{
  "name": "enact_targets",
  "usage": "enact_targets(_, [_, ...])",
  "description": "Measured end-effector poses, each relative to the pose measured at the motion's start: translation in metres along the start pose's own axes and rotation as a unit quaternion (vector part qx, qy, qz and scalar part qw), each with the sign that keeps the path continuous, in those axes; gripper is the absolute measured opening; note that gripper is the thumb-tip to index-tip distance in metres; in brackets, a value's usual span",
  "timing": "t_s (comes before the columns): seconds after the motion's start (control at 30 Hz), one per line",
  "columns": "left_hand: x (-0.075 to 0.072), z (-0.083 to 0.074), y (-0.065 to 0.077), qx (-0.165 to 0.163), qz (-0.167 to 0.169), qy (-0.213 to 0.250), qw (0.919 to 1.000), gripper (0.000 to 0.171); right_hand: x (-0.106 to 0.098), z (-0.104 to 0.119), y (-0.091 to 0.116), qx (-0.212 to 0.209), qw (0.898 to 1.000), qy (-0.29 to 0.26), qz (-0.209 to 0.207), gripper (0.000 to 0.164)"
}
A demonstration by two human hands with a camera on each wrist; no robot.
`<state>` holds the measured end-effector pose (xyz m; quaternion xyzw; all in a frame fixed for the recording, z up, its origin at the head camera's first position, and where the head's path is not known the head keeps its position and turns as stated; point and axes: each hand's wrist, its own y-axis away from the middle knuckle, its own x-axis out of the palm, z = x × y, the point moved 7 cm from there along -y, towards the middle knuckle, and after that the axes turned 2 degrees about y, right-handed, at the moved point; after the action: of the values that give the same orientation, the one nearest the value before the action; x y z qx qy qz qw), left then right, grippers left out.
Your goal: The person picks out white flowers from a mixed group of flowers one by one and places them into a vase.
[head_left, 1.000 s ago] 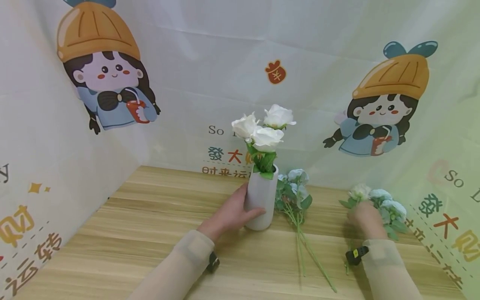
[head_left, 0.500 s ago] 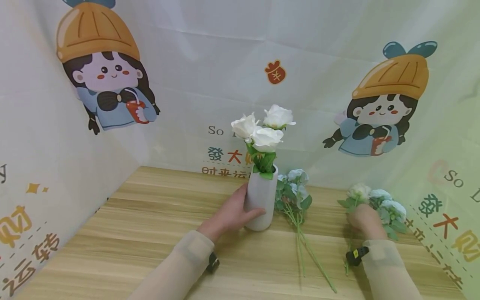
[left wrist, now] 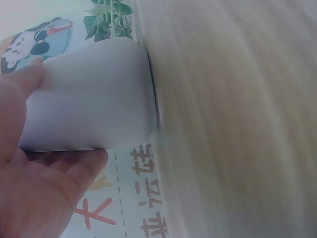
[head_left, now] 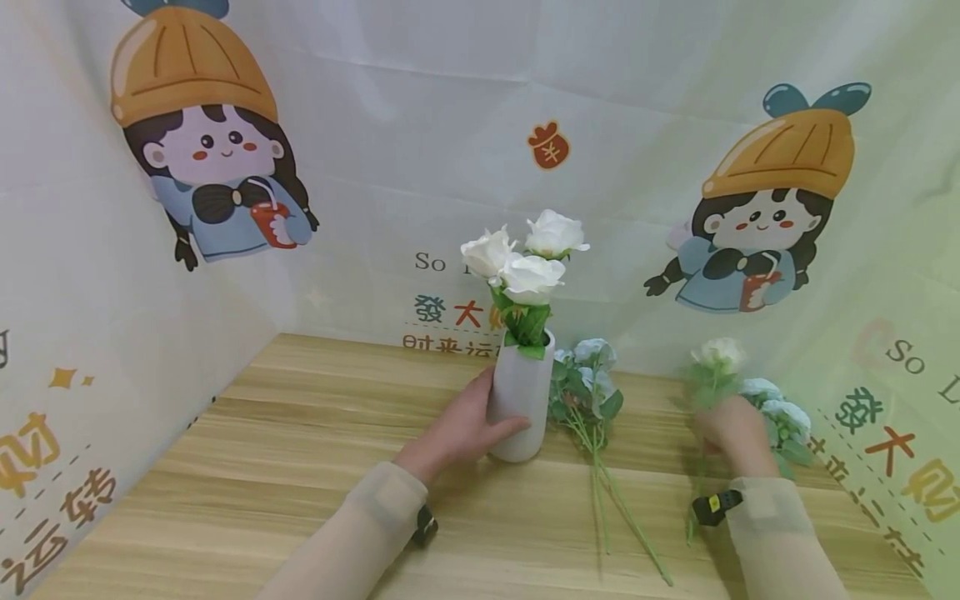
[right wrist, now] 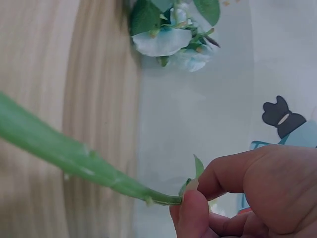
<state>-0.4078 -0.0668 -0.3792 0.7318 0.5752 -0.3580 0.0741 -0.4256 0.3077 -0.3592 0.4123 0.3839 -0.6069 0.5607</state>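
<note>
My left hand (head_left: 468, 421) grips the white vase (head_left: 519, 404) low on its side, thumb across the front and fingers behind; the vase stands upright on the table. Several white roses (head_left: 532, 277) rise out of its mouth. In the left wrist view the vase (left wrist: 94, 96) lies between thumb and fingers. Over at the right, my right hand (head_left: 735, 433) holds a single white rose (head_left: 718, 356) upright by its stem. Thumb and fingertips pinch the green stem (right wrist: 74, 161) in the right wrist view. Most of that rose's bloom is hidden there behind the hand.
Pale blue flowers (head_left: 596, 375) with long stems lie right of the vase. More blue flowers (head_left: 783, 417) lie beyond my right hand, near the printed cloth wall (head_left: 622, 183). The wooden table (head_left: 300, 433) extends to the left.
My right hand has lifted the white rose, whose bloom now stands higher and apart from the blue flowers beside it. My left hand and the vase have stayed in place.
</note>
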Motion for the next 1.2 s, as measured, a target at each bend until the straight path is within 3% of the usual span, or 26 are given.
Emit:
enact_targets(0.43, [0.001, -0.001, -0.001, 0.006, -0.001, -0.007, 1.0000, 0.092, -0.024, 0.015, 0.006, 0.003, 0.997, -0.045, -0.062, 0.041])
enact_targets(0.6, [0.001, -0.002, 0.000, 0.004, 0.001, -0.007, 1.0000, 0.092, -0.035, 0.030, 0.012, -0.022, 0.992, -0.045, -0.113, 0.037])
enact_targets(0.8, [0.000, -0.003, 0.000, 0.005, 0.001, -0.008, 1.0000, 0.091, -0.044, 0.044, 0.020, -0.034, 0.986, -0.082, -0.140, 0.028])
enact_targets(1.0, [0.000, -0.003, 0.001, 0.007, 0.001, -0.007, 1.0000, 0.092, -0.051, 0.057, 0.027, -0.061, 0.979, -0.091, -0.170, 0.040])
enact_targets(1.2, [0.000, -0.003, 0.001, 0.003, 0.000, -0.002, 1.0000, 0.091, -0.055, 0.066, 0.032, -0.060, 0.977, -0.101, -0.178, 0.041])
